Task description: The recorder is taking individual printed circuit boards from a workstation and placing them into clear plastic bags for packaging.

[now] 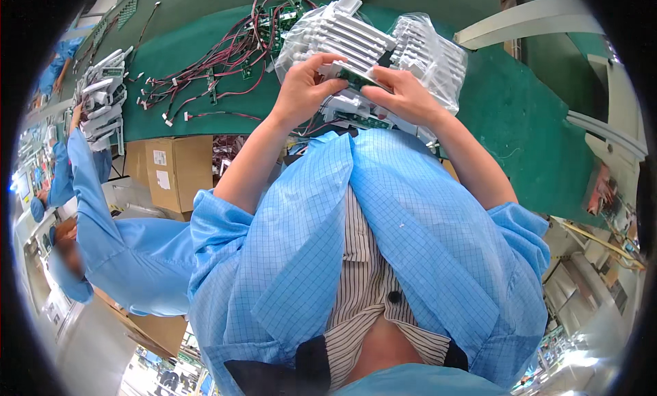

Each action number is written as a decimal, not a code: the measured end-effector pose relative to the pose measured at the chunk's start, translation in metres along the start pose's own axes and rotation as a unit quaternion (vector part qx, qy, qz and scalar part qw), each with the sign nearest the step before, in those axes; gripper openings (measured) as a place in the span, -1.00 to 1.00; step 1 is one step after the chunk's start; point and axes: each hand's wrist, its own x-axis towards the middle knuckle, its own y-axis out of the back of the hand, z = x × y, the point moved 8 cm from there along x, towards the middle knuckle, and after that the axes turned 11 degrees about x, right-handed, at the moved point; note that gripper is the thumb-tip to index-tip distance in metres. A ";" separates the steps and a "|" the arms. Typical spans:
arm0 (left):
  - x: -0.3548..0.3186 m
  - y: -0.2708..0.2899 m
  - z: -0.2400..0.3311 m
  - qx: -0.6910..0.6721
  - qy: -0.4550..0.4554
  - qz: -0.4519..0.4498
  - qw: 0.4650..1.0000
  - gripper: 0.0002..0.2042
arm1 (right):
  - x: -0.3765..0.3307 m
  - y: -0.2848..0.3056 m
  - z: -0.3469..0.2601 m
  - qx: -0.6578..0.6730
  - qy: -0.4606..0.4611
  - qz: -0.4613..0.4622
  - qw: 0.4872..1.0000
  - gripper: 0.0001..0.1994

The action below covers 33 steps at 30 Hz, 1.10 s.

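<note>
Both my hands are closed on a white plastic housing over the green table. A small green circuit board shows in the housing between my thumbs. My left hand grips the left end, thumb on the board's edge and fingers curled behind. My right hand pinches the other end; part of its grip is hidden behind the piece. Just beyond lie stacked white plastic strips in clear plastic, with a second bagged stack to the right. More white parts sit under my hands.
Red and black cables with white connectors spread over the green table at the left. Further left, a co-worker in blue reaches to a pile of white parts. A cardboard box stands below the table edge.
</note>
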 end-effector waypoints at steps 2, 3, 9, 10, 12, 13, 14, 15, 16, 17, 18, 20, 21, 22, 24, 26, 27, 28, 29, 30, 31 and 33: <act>-0.001 -0.002 0.004 0.032 -0.008 -0.008 0.999 -0.70 | 0.003 -0.004 0.010 -0.018 -0.029 0.003 0.999 -0.61; -0.002 -0.001 0.003 0.030 -0.008 -0.007 0.999 -0.70 | 0.002 -0.007 0.011 -0.036 -0.043 -0.005 0.998 -0.66; -0.002 -0.007 -0.005 -0.004 0.007 -0.080 0.997 -0.70 | -0.002 -0.014 0.007 -0.067 -0.002 0.066 0.996 -0.69; -0.003 -0.006 -0.006 0.009 0.007 -0.078 0.997 -0.71 | -0.002 -0.014 0.006 -0.099 -0.008 0.069 0.993 -0.68; -0.003 -0.007 -0.007 0.020 0.007 -0.077 0.997 -0.72 | -0.003 -0.015 0.007 -0.094 -0.003 0.066 0.993 -0.71; -0.004 -0.007 -0.007 0.040 0.006 -0.064 0.997 -0.73 | -0.003 -0.015 0.006 -0.089 0.003 0.064 0.994 -0.75; -0.005 -0.008 -0.007 0.059 0.005 -0.050 0.997 -0.74 | -0.003 -0.014 0.006 -0.089 0.001 0.063 0.994 -0.75; -0.007 -0.011 -0.006 0.058 0.006 -0.050 0.997 -0.74 | -0.001 -0.014 0.003 -0.082 0.006 0.054 0.995 -0.76; -0.009 -0.010 -0.006 0.123 0.008 -0.028 0.992 -0.74 | 0.000 -0.015 0.002 -0.075 0.010 0.045 0.996 -0.77; -0.009 -0.009 -0.004 0.187 0.009 -0.007 0.982 -0.74 | 0.000 -0.015 0.001 -0.075 0.010 0.046 0.996 -0.77; -0.010 -0.011 -0.003 0.187 0.008 -0.008 0.982 -0.74 | 0.000 -0.017 0.001 -0.077 0.014 0.044 0.996 -0.76; -0.013 -0.008 0.003 0.179 -0.026 0.040 0.983 -0.75 | -0.001 -0.018 0.000 -0.078 0.017 0.041 0.996 -0.76; -0.014 -0.009 0.004 0.179 -0.026 0.040 0.983 -0.75 | -0.001 -0.019 -0.001 -0.060 0.016 0.025 0.998 -0.76; -0.016 -0.009 0.006 0.194 -0.022 0.040 0.980 -0.76 | -0.002 -0.021 -0.001 -0.042 0.015 0.009 0.999 -0.76; -0.017 -0.012 0.007 0.208 -0.020 0.038 0.977 -0.77 | -0.002 -0.019 0.005 -0.047 0.032 0.010 0.998 -0.77; -0.020 -0.013 0.008 0.205 -0.027 0.047 0.977 -0.78 | -0.003 -0.019 0.001 -0.051 0.050 0.009 0.997 -0.78; -0.020 -0.013 0.008 0.205 -0.026 0.048 0.977 -0.78 | -0.003 -0.019 -0.001 -0.059 0.030 0.016 0.998 -0.79; -0.021 -0.013 0.008 0.211 -0.022 0.056 0.976 -0.77 | -0.003 -0.019 -0.001 -0.067 0.010 0.023 0.997 -0.80; -0.021 -0.013 0.007 0.216 -0.019 0.062 0.974 -0.77 | -0.002 -0.022 0.002 -0.067 0.008 0.023 0.997 -0.80; -0.020 -0.013 0.004 0.215 -0.018 0.061 0.975 -0.77 | 0.000 -0.022 0.005 -0.104 0.021 0.051 0.993 -0.80; -0.018 -0.011 -0.001 0.231 -0.005 0.058 0.971 -0.77 | 0.002 -0.021 0.005 -0.141 0.034 0.078 0.986 -0.79; -0.014 -0.008 -0.012 0.219 0.028 0.067 0.973 -0.73 | 0.007 -0.022 0.010 -0.133 0.010 0.080 0.988 -0.78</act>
